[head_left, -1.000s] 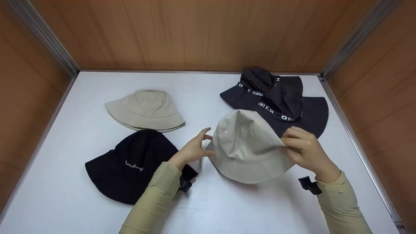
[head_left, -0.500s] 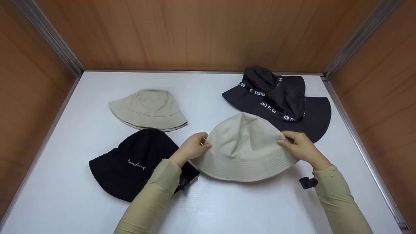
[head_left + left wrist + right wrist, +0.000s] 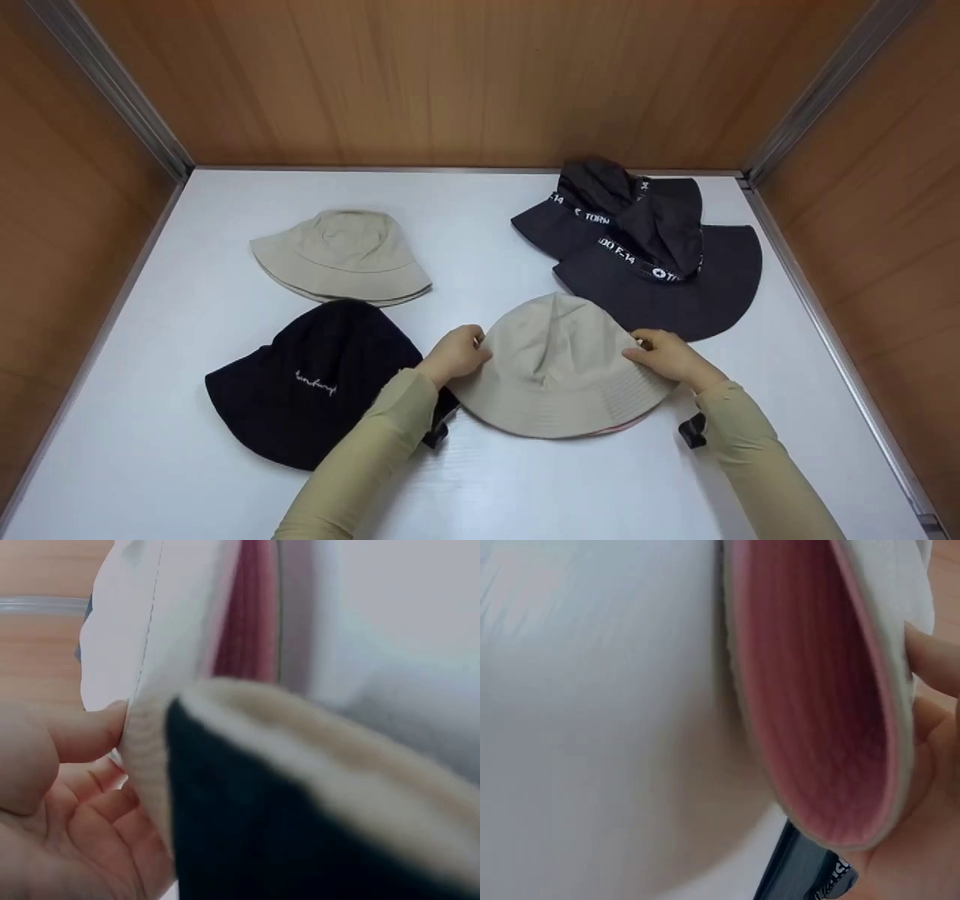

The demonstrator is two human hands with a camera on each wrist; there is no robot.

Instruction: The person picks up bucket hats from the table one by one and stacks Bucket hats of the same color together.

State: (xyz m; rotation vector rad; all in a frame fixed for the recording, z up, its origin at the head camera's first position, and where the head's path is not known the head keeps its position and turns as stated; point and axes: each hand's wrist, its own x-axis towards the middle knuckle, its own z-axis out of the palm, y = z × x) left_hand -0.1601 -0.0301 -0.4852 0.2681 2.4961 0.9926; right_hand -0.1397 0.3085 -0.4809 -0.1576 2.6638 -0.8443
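A cream bucket hat (image 3: 559,375) lies flattened at the middle of the table, its brim toward the person. My left hand (image 3: 457,352) pinches its left side where crown meets brim. On the opposite side my right hand (image 3: 673,356) grips the hat between thumb and fingers. The right wrist view shows a pink lining (image 3: 810,705) inside the slightly gaping brim. Close up in the left wrist view, the thumb (image 3: 90,731) presses on the cream cloth, and the dark edge of the black hat (image 3: 247,817) blocks part of the scene.
A black bucket hat (image 3: 322,405) with white script lies at the left, partly under the left forearm. Behind it sits a beige bucket hat (image 3: 345,255). Two dark hats with lettered bands (image 3: 656,255) overlap at the back right. Wooden walls (image 3: 465,82) enclose the white table (image 3: 510,495).
The left hand has taken hold of the cream hat's left side. Both hands have brought the hat down toward the person and onto the table, spreading its brim flatter.
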